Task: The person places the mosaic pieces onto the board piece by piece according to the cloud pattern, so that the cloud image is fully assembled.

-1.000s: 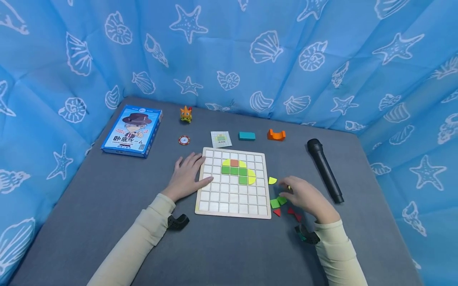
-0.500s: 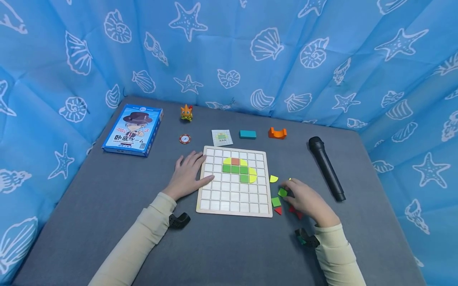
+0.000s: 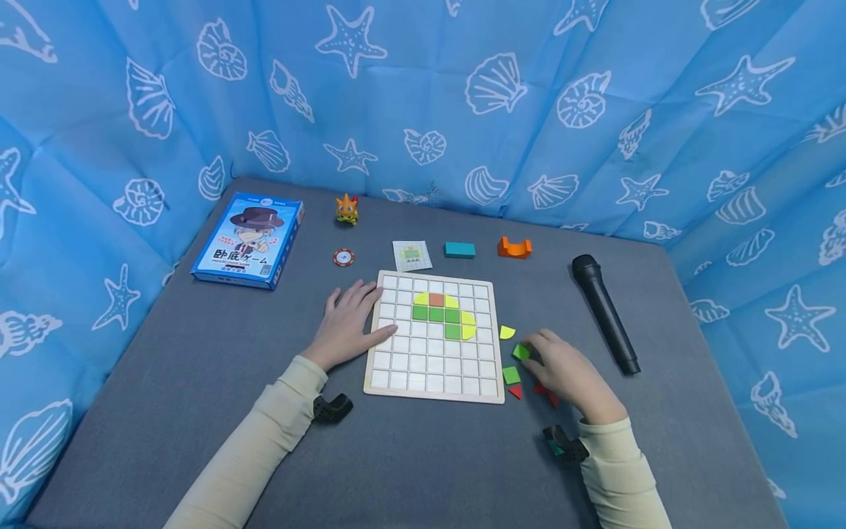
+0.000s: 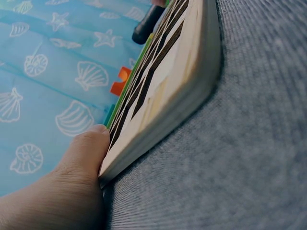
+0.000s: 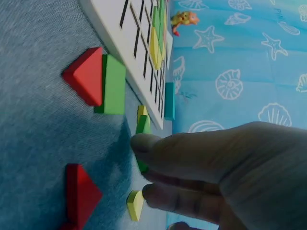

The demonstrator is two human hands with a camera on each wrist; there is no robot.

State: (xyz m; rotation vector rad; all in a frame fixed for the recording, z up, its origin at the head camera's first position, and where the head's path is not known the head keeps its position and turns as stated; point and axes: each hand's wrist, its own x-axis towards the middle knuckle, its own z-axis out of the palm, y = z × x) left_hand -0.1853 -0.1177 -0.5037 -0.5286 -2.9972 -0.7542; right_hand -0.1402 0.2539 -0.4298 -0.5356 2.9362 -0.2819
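Observation:
My left hand (image 3: pixel 346 327) rests on the left edge of a white gridded wooden board (image 3: pixel 432 367), thumb (image 4: pixel 91 143) over its rim. Several pieces sit on the board: green squares (image 3: pixel 436 314), yellow quarter-rounds (image 3: pixel 468 325) and one brownish-orange square (image 3: pixel 436 300). Right of the board, my right hand (image 3: pixel 562 371) pinches a green square tile (image 3: pixel 521 352) between thumb and fingers, the tile tilted. Near that hand lie another green square (image 3: pixel 512 375), a yellow quarter-round (image 3: pixel 507 333) and red triangles (image 3: pixel 515 392). In the right wrist view, a yellow piece (image 5: pixel 135 205) shows beneath the fingers.
Behind the board are a pattern card (image 3: pixel 412 256), a teal block (image 3: pixel 459 250), an orange notched block (image 3: pixel 514 247), a poker chip (image 3: pixel 344 257) and a small figurine (image 3: pixel 346 209). A boxed game (image 3: pixel 247 241) lies left, a black microphone (image 3: pixel 604 314) right. A blue curtain (image 3: pixel 423 95) hangs behind.
My right hand has taken a green square from beside the other one and shifted it slightly away, up in the head view. The left hand stays on the board.

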